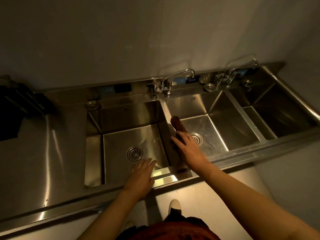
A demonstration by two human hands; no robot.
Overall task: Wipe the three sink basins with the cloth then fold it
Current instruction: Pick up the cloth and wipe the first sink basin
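Observation:
A steel sink unit holds three basins: the left basin [121, 135], the middle basin [214, 129] and the right basin [280, 116]. A dark brown cloth [177, 123] lies draped along the divider between the left and middle basins. My right hand [186, 144] presses flat on the cloth with its fingers spread, just left of the middle basin's drain [196, 138]. My left hand [141, 175] rests open on the front rim of the left basin and holds nothing. The cloth's near end [181, 169] shows below my right wrist.
Two taps [166, 84] [230, 75] stand on the back ledge, with loose strainer plugs [93, 104] [208, 87] beside them. A flat steel drainboard [43, 153] extends to the left, with a dark rack [20, 101] at its far corner. My shoe [174, 205] is on the floor.

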